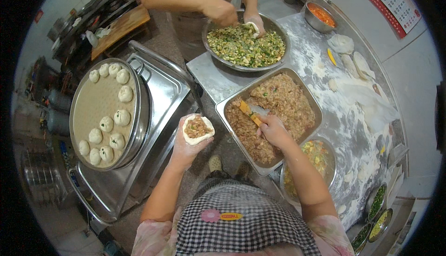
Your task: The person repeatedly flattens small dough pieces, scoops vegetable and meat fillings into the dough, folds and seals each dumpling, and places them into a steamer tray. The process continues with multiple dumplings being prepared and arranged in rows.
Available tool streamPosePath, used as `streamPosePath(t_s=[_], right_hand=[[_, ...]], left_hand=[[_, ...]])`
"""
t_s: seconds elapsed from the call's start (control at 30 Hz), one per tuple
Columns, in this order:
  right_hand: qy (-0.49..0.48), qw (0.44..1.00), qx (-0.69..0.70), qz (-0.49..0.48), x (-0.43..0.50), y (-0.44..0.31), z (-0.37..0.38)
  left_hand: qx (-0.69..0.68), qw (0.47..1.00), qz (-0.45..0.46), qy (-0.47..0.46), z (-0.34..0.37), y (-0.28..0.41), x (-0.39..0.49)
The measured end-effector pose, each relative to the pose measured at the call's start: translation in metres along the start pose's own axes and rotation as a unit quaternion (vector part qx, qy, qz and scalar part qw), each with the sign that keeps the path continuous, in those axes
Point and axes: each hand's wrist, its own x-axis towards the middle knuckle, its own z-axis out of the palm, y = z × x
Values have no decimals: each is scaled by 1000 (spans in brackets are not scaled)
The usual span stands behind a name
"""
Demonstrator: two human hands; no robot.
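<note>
In my left hand (187,151) rests a round dough wrapper (209,140), cupped open with meat filling (199,126) in its middle. My right hand (273,129) grips a spatula with a yellow handle (251,113), above the minced meat in a rectangular steel tray (244,150). The spatula's pale end partly touches the meat; some of it is hidden. The seasoned minced meat (285,102) fills both sides of the tray, heaped higher at the far right. To the left, a round steamer (101,107) holds several filled buns (106,124) along its right and lower edge.
Across from me, a co-worker's hands (256,22) hold dough over a steel bowl of chopped greens (244,48). The floured table (313,92) carries a bowl of orange filling (321,14) and dough pieces. A bowl of vegetable filling (315,156) sits below my right forearm. A metal cart (163,78) supports the steamer.
</note>
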Motion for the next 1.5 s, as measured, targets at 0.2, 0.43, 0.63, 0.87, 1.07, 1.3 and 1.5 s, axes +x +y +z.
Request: streamPosePath(t_s=[0.2, 0.43, 0.63, 0.87, 1.07, 1.3, 1.5], right_hand=[[-65, 966, 233, 95, -14, -11, 4], [-46, 951, 304, -8, -44, -35, -9], [155, 965, -47, -206, -81, -46, -28], [224, 892, -255, -300, -109, -64, -45], [162, 891, -312, -288, -120, -76, -57], [78, 914, -331, -222, -143, -111, -107], [87, 994, 33, -49, -136, -106, -79]], left_hand=[[-18, 999, -36, -28, 1, -13, 19], [17, 995, -26, -92, 17, -19, 57], [-74, 975, -60, -201, 47, 1, 66], [32, 954, 72, -288, 60, 31, 57], [87, 940, 149, -294, 64, 41, 51], [71, 950, 121, -279, 68, 45, 47], [-231, 943, -22, -237, 79, 47, 29]])
